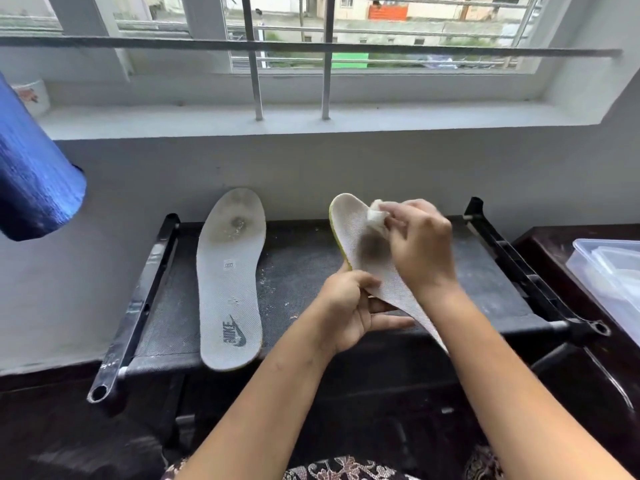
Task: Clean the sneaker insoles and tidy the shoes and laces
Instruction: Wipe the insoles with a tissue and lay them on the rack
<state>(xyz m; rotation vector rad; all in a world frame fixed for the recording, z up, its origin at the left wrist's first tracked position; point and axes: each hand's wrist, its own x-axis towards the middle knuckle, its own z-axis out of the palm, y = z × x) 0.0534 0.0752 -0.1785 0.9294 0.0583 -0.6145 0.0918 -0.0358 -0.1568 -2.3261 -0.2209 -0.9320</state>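
Under a barred window (258, 64) and its pale sill (207, 119) stands a black rack (298, 258) with a dusty fabric top between two side rails; a blue roll (31, 174) hangs in at the upper left, and a clear plastic box (609, 265) sits on the dark table beyond the rack's right edge.

The held insole (353, 223) is lifted above the right half of the rack top; its long axis runs from the toe, far and to the left, to the heel, near and to the right, where the right forearm hides it. The left hand (349, 306) grips it at mid-length on its left edge, thumb on top and fingers beneath; the right hand (422, 244) pinches a white wad (375, 216) in curled fingers and presses it on the toe half.

A dark stain (372, 245) lies just nearward of the wad, between it and the left thumb; the right hand is the nearer, so the next stroke probably runs down the long axis toward the heel.

The second insole (230, 282) lies flat on the left half, toe to the far edge, heel just over the near edge, well apart; bare fabric lies between the two for setting one down.
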